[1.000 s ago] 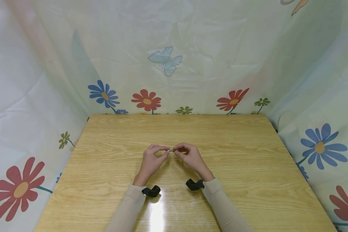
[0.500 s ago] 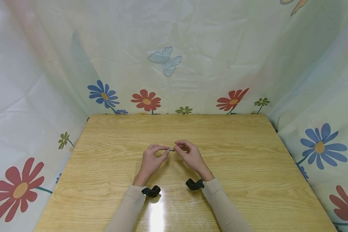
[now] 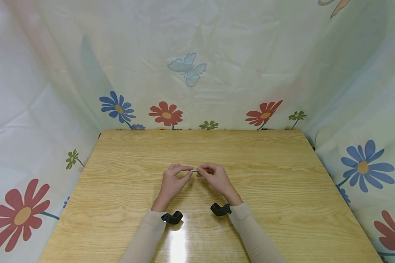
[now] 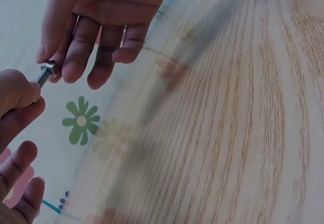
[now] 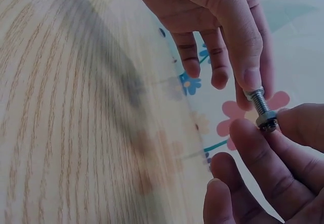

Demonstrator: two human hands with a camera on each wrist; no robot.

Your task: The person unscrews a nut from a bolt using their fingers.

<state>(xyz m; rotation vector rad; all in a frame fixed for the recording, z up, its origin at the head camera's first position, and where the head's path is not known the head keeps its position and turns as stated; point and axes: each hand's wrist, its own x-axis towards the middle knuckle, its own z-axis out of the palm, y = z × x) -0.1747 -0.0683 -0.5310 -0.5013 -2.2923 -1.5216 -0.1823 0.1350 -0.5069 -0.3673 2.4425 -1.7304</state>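
My left hand point(image 3: 172, 183) pinches a silver bolt point(image 5: 260, 102) by its head end between thumb and index finger, above the table. A hex nut point(image 5: 266, 118) sits on the thread near the bolt's other end, and a short bit of thread sticks out past it. The thumb and index finger of my right hand point(image 3: 218, 179) lie on either side of the nut, pinching it. In the left wrist view the threaded shank point(image 4: 43, 77) shows between the two hands, while the bolt head is hidden by the left fingers. Both hands' other fingers are loosely bent.
A wooden table point(image 3: 250, 153) lies under both hands. Behind it and along both sides hangs a pale curtain point(image 3: 224, 73) printed with flowers and a butterfly. Each wrist wears a black camera point(image 3: 221, 209).
My right fingers lifted slightly off the nut half a second ago and are now back around it. The left hand holds the bolt in the same spot.
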